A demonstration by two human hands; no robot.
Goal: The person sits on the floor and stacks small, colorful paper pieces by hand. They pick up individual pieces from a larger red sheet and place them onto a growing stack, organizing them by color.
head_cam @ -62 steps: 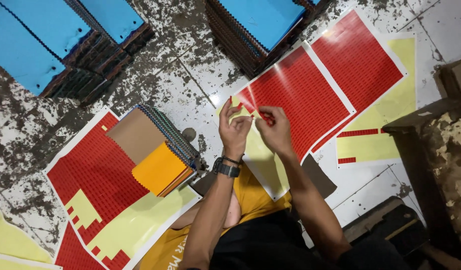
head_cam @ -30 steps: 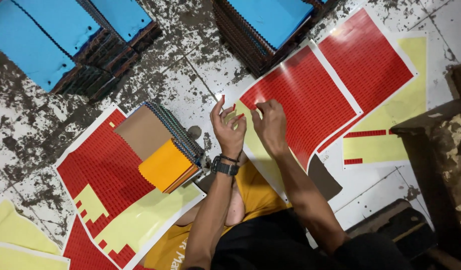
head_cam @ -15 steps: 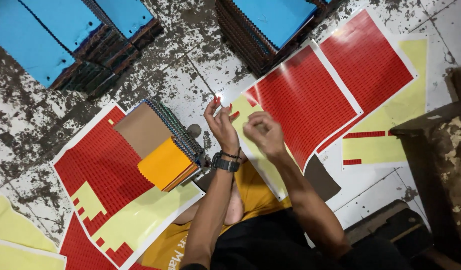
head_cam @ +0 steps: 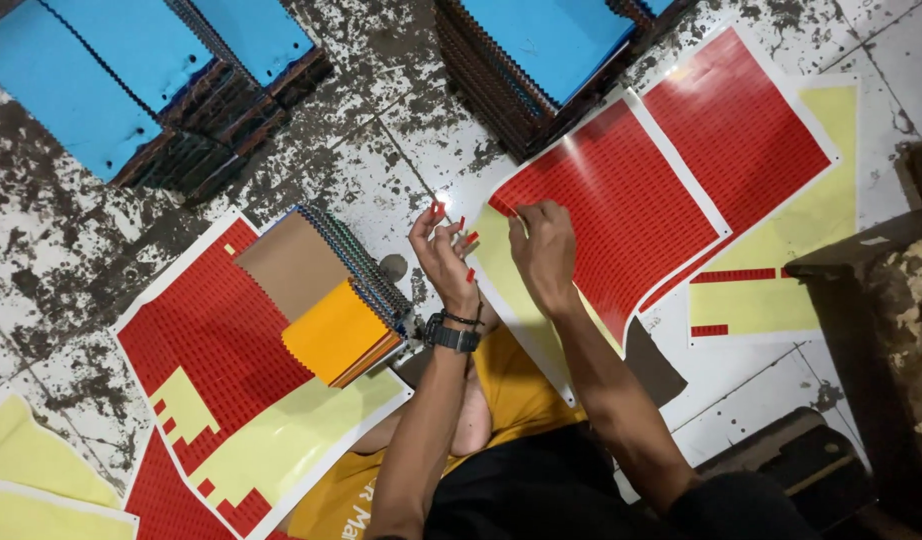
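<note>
My left hand (head_cam: 443, 255), with a black wristwatch, is raised above the floor; several small red stickers (head_cam: 470, 240) cling to its fingertips. My right hand (head_cam: 543, 245) rests on the corner of a red sticker sheet (head_cam: 621, 205), its fingers pinching at the stickers on the sheet's edge next to bare yellow backing. A stack of swatch cards (head_cam: 333, 290) with a brown and an orange card on top lies left of my left hand.
Another red sticker sheet (head_cam: 736, 130) lies to the right, and partly peeled red-and-yellow sheets (head_cam: 216, 390) at lower left. Stacks of blue swatch cards (head_cam: 131, 80) sit at the top. A dark wooden block (head_cam: 871, 340) stands at the right, on worn speckled floor.
My left hand has lifted and turned, now showing red stickers on its fingertips. My right hand has shifted up to the red sheet's corner. The view has moved slightly.
</note>
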